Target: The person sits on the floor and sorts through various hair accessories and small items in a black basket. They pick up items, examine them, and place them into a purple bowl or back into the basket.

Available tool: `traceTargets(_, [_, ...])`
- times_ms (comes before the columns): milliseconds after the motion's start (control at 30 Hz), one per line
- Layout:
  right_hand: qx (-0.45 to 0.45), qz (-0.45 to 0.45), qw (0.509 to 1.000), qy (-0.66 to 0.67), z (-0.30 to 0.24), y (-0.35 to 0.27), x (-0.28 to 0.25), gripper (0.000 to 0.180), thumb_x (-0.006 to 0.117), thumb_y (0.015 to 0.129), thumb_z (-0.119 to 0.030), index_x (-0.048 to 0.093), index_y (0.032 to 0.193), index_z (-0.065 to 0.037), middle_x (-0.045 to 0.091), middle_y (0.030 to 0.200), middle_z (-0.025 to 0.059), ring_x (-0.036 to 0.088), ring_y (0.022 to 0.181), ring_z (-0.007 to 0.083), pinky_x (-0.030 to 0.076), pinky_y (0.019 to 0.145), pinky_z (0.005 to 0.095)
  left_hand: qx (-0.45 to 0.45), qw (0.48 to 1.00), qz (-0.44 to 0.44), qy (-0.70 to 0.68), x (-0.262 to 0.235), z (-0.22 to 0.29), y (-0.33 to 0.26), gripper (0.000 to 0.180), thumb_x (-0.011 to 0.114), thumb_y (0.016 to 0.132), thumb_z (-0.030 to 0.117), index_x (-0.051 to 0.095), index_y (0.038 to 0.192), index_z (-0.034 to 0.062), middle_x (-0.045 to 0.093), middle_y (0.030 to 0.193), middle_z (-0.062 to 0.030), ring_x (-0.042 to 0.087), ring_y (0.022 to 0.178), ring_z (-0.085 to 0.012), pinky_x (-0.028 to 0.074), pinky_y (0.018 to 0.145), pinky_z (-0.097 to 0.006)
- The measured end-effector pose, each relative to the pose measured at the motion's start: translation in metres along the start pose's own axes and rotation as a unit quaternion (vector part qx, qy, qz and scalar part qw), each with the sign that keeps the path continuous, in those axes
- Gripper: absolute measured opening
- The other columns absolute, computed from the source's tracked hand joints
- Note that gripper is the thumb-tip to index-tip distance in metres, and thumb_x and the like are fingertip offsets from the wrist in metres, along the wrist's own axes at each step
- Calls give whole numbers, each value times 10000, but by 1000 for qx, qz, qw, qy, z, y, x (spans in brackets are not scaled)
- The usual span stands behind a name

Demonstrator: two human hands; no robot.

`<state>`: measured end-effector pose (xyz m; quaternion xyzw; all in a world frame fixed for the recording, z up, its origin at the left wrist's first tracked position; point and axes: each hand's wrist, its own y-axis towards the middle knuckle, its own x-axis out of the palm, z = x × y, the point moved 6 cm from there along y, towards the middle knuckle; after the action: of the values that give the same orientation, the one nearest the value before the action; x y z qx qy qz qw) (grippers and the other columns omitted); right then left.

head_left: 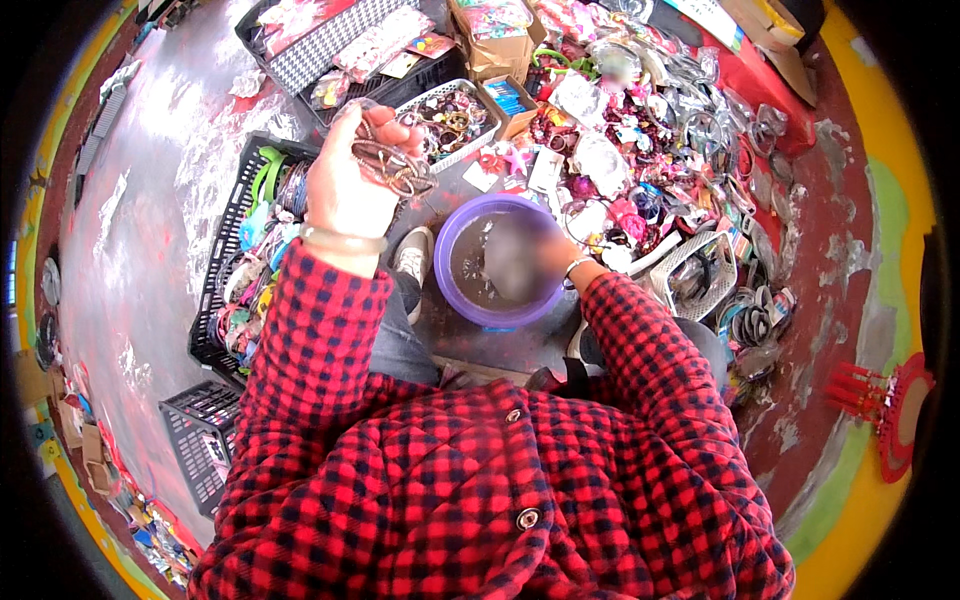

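My left hand point(352, 185) is raised to the left of the purple basin point(443, 268), palm up with the fingers curled. It holds a tangled bunch of thin brown looped bands point(395, 170), some hanging past the fingers. A tan bangle circles that wrist. My right hand point(560, 256) is at the basin's right rim, its fingers lost in a blur. At those fingers a smeared greyish object point(513, 262) hangs over the basin; its kind does not show. Dark water or a dark bottom with small specks shows inside the basin.
Accessories and clear packaging lie in a large heap point(640, 150) at the right. A white basket of bands point(455, 125) and a small carton point(510, 105) stand beyond the basin. Filled black crates point(222, 270) line the left. A white basket point(705, 285) sits by my right knee.
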<state>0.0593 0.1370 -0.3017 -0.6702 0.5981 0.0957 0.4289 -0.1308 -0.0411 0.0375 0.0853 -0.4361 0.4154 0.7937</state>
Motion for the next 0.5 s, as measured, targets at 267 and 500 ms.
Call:
traceTargets(267, [-93, 92, 971, -202, -6, 35, 63, 451, 468, 840, -326, 435, 1220, -84, 483, 1187, 101, 453, 1097, 220, 354, 927, 328, -30, 999, 15, -11, -15, 9, -5, 268, 460, 888, 261, 568, 829, 23, 591, 641, -85, 585, 659, -240, 466, 700, -375])
traceTargets(500, [-122, 260, 873, -394, -19, 28, 93, 465, 441, 861, -311, 384, 1261, -82, 437, 1207, 120, 400, 1141, 244, 332, 948, 369, -55, 998, 37, 19, -6, 5, 4, 306, 378, 918, 264, 561, 818, 39, 547, 577, -75, 547, 600, -219, 446, 714, -378])
